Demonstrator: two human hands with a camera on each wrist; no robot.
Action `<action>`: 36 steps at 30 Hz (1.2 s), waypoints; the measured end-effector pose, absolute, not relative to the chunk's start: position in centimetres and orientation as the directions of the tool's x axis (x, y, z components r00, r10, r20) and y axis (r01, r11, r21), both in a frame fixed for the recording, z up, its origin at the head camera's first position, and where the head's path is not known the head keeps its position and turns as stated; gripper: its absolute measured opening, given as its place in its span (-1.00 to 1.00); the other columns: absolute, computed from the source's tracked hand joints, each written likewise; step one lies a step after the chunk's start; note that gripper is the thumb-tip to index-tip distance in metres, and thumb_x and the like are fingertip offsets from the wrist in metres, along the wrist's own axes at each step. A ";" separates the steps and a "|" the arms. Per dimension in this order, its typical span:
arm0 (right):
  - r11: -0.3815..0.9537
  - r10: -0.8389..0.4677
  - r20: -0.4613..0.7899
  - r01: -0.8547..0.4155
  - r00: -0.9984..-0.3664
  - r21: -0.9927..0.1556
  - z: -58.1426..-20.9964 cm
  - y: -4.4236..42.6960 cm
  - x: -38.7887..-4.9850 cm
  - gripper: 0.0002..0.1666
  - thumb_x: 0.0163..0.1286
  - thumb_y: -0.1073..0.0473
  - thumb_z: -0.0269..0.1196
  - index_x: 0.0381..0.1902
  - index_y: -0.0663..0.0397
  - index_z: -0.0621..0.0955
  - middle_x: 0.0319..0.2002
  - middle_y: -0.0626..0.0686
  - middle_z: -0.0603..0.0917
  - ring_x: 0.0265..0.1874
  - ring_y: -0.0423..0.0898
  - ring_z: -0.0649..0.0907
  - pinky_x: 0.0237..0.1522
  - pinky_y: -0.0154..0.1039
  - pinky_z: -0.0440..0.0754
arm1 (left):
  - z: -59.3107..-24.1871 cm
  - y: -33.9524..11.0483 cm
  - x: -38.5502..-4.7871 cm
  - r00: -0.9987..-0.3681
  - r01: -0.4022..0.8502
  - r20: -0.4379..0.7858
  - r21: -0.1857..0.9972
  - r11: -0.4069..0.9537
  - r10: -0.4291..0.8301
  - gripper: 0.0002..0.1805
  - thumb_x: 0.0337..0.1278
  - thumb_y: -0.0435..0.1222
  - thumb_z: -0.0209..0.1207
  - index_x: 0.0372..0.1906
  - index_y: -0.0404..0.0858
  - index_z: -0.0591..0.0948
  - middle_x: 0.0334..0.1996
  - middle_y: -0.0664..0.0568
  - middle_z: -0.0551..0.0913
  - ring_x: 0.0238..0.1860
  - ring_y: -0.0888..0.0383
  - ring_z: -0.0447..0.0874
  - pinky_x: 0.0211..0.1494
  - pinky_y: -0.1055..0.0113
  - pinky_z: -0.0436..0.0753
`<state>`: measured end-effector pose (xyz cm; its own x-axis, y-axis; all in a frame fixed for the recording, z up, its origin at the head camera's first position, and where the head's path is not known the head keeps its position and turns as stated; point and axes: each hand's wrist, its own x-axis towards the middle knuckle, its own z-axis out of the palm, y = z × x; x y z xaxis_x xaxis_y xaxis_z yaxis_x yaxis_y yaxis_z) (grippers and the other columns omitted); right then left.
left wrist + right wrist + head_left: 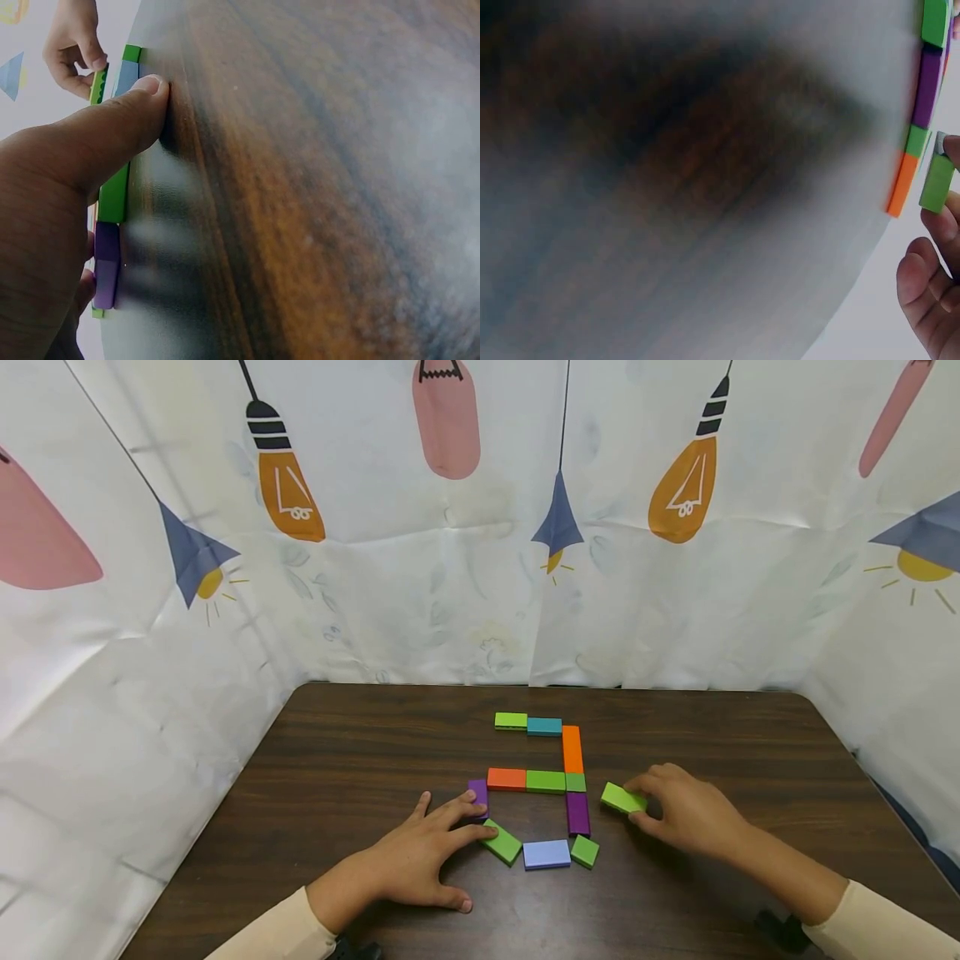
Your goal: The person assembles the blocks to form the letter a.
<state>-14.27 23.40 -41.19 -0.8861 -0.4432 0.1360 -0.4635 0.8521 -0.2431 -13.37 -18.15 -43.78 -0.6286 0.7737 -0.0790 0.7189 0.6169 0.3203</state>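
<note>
In the head view my right hand [690, 810] pinches a lime-green block [622, 798] between thumb and fingers, just right of the laid-out blocks. The right wrist view shows this green block [937, 182] held apart from the row. My left hand [423, 857] lies with fingers spread at the left end of the layout. One fingertip touches a purple block [478, 793], another touches a slanted green block [502, 842]. A lavender block [547, 855] and a small green block [585, 852] lie beside it. Another purple block [577, 814] stands above them in the right column.
On the dark wooden table [360, 752], a red-orange block [507, 779], a green block [545, 782] and a small green square [575, 782] form a middle row. An orange block [572, 749] leads up to a teal block [544, 727] and a lime block [511, 721]. A printed curtain [420, 610] hangs behind.
</note>
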 end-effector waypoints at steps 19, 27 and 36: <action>0.818 -0.510 0.046 -0.501 -0.859 -0.281 -41.4 23.3 -12.2 -0.64 0.18 -0.04 0.53 -0.07 -0.13 0.75 -0.24 -0.26 0.56 -0.33 -0.32 0.45 -0.45 -0.35 0.50 | -43.9 -18.2 -13.4 -0.626 0.728 -0.062 0.310 0.611 0.778 -0.05 0.02 0.38 0.31 0.54 0.27 0.29 0.57 0.11 0.13 0.63 0.02 -0.12 0.33 -0.58 0.00; 0.778 -0.577 -0.069 -0.522 -0.814 -0.349 -41.3 23.4 -11.8 -0.65 0.16 -0.11 0.53 -0.15 -0.24 0.67 -0.30 -0.31 0.52 -0.32 -0.35 0.50 -0.46 -0.31 0.51 | -44.0 -18.2 -13.5 -0.624 0.732 -0.055 0.307 0.608 0.779 -0.05 0.02 0.38 0.31 0.54 0.27 0.29 0.57 0.11 0.13 0.63 0.01 -0.12 0.33 -0.58 0.01; 0.772 -0.588 -0.139 -0.503 -0.797 -0.387 -41.4 23.0 -11.4 -0.62 0.11 -0.16 0.55 -0.20 -0.28 0.62 -0.34 -0.34 0.49 -0.37 -0.39 0.47 -0.47 -0.30 0.48 | -43.8 -18.1 -13.4 -0.632 0.719 -0.075 0.316 0.619 0.771 -0.06 0.04 0.38 0.30 0.54 0.28 0.29 0.57 0.14 0.12 0.63 0.03 -0.13 0.36 -0.55 -0.01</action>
<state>-11.44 23.05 -41.37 -0.7966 -0.5884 -0.1386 -0.5032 0.7725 -0.3874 -13.36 -18.14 -43.85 -0.6319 0.7714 -0.0749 0.7187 0.6194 0.3159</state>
